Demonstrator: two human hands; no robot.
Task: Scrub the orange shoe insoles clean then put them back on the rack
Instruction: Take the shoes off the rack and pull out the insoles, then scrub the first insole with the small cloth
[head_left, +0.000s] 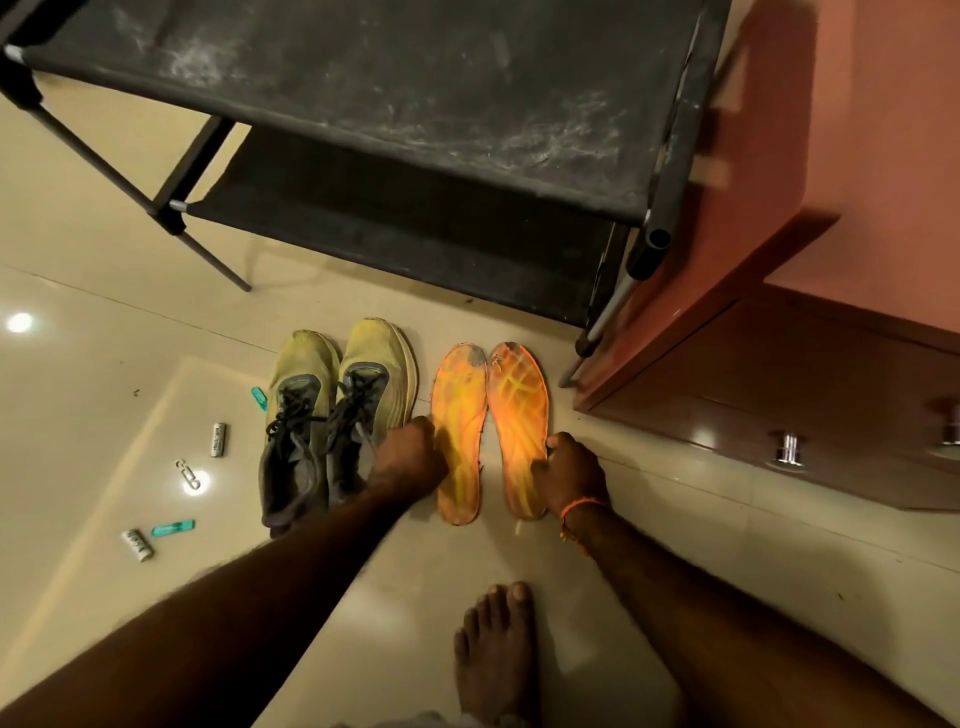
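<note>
Two orange insoles lie side by side on the tiled floor just in front of the black rack — both its shelves carry nothing. The left hand curls over the outer edge of the left insole, and the right hand grips the right insole at its outer edge. Yellow shoes stand beside them — batteries lie farther left.

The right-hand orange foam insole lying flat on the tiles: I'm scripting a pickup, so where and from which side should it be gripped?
Grip the right-hand orange foam insole at its outer edge near the heel, coming from the right, where the right hand is. Its inner edge lies close beside the other insole.
</note>
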